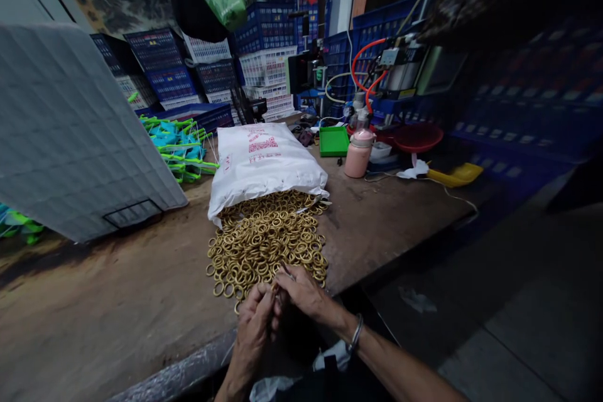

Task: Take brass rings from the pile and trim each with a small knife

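A heap of brass-coloured rings point(268, 242) spills across the table from the mouth of a white printed sack point(268, 166). At the heap's near edge my left hand point(254, 320) is closed, pinching a small brass-coloured piece that looks like a ring, mostly hidden by the fingers. Close against it, my right hand point(306, 294) is closed around a thin dark metal tool point(287, 272), whose kind I cannot make out. The fingertips of both hands meet. A metal bangle sits on the right wrist.
A grey padded panel point(89, 138) stands at left, beside green and blue hangers or strands point(181, 144). Behind the sack are a green tray point(333, 141), a pink bottle point(358, 154), a red dish point(417, 137) and a yellow scoop point(455, 174). Stacked crates point(266, 69) line the back.
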Available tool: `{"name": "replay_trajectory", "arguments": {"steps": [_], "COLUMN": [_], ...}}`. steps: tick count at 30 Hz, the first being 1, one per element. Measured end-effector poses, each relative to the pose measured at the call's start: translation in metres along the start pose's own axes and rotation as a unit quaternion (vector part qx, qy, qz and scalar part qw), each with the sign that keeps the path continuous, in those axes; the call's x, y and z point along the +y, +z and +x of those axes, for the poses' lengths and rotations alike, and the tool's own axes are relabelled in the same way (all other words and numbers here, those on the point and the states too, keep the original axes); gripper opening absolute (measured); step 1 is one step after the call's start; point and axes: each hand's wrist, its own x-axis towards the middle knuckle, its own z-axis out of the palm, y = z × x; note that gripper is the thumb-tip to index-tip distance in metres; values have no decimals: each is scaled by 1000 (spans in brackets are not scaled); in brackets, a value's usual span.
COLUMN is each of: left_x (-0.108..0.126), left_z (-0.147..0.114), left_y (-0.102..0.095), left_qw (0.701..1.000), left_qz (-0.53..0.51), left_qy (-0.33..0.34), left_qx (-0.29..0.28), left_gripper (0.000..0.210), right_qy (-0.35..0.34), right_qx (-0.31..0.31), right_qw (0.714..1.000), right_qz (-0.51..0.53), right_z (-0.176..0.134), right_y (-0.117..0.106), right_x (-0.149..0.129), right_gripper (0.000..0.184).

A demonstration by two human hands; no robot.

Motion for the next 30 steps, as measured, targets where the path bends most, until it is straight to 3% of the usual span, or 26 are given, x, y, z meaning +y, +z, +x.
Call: {"name": "replay_trajectory", "arguments": {"steps": [4,6,10,15,20,24,30], "left_x": [0,-4,-12,-15,-9,-10,-14], "left_z": [2,4,10,11,-6,-20,-21], "left_y": [-2,-4,-8,-13,-9,-8,-16], "left_qw": [999,999,996,989,993,999,989], "left_qz": [24,34,60,92,103,4,-110], "left_qy": [-7,3,61,111,52,-33,-103], "left_qx": [25,32,27,25,11,-36,-5], "left_gripper": [30,30,27,24,28,28,31], "right_qy": [-40,-73,-94,-95,-53,-13,-54], "right_qx": [56,37,-7,-9,-11,54,80], "right_qw": [989,975,939,919,904,891,893], "right_qz": [-128,-208,-330,-384,-425,-451,-439], "right_z": [-1,-6,-13,-13,-10,-2,0], "right_y": [-2,-3,-2,1,-4,-12,-8], "right_x": [7,9,7,7,11,17,17], "right_gripper": [20,9,21,23,24,24,21]}}
